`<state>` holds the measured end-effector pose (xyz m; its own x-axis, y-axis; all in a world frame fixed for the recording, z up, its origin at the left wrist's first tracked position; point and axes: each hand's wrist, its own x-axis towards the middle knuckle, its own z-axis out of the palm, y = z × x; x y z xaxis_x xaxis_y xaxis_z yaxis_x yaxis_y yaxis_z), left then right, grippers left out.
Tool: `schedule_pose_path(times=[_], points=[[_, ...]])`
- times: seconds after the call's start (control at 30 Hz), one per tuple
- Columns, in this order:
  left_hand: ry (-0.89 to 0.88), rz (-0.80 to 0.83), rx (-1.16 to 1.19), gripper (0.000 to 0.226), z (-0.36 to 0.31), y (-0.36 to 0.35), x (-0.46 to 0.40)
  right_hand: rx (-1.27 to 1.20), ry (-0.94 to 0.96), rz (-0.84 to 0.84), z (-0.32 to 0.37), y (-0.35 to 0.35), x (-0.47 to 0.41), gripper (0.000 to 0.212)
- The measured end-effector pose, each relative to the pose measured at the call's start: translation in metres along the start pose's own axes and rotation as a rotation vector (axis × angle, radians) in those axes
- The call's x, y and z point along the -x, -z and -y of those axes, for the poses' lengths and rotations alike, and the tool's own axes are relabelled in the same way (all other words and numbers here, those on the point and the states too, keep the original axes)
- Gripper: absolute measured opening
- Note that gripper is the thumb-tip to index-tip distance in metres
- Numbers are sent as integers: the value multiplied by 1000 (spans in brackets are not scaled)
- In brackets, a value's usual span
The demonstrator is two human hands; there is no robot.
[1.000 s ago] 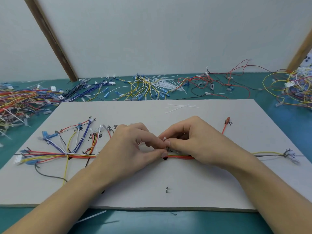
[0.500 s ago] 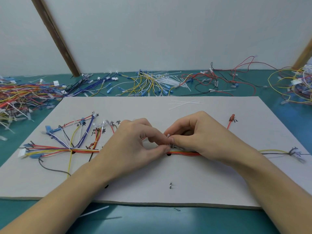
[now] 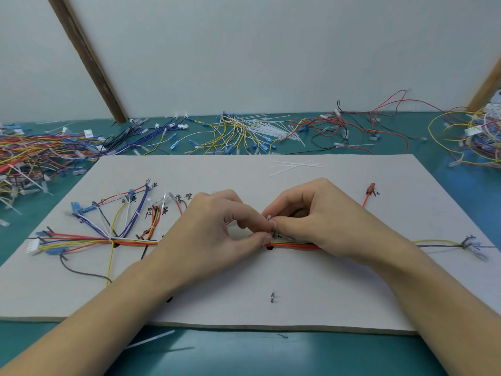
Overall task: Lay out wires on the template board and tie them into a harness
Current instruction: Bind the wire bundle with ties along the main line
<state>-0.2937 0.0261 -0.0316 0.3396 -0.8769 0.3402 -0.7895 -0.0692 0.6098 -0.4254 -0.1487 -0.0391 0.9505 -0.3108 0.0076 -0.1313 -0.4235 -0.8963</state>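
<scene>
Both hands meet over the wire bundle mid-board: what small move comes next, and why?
Probably pull the thin white plastic cable tie snug. The left hand and right hand pinch it just above the red-orange-yellow wire bundle on the grey template board, so tightening seems due.

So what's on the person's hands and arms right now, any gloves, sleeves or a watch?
Nothing is worn that the head view shows. The left hand and right hand are bare, with no gloves, rings or tape visible. Both forearms are bare down to the bottom edge of the picture, with no sleeve cuff, watch or wristband in view. The fingernails look short and unpainted.
</scene>
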Motion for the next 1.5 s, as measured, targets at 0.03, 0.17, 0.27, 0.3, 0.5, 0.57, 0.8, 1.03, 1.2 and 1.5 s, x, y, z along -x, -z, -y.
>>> schedule_pose_path(times=[0.03,0.17,0.27,0.3,0.5,0.57,0.8,1.03,1.2,1.5], points=[[0,0,1,19,0,0,0,0,1,3,0,0,0,14],[1,2,-3,20,0,0,0,8,7,1,0,-1,1,15],[4,8,-6,21,1,-1,0,7,8,-16,0,-1,1,12],[5,7,-6,21,2,-1,1,1,7,-19,0,-1,1,12],[1,3,-14,19,2,-1,1,-6,3,-9,-1,0,0,12],[3,0,-11,20,3,-1,1,1,6,-3,-1,0,0,13],[7,-1,0,21,2,-1,0,9,14,4,0,0,0,15],[28,0,16,18,2,0,1,63,37,5,-1,0,0,18],[44,-2,27,18,3,0,0,44,28,24,-1,0,1,18],[17,-15,9,17,1,-1,-1,21,16,22,-2,0,0,23]])
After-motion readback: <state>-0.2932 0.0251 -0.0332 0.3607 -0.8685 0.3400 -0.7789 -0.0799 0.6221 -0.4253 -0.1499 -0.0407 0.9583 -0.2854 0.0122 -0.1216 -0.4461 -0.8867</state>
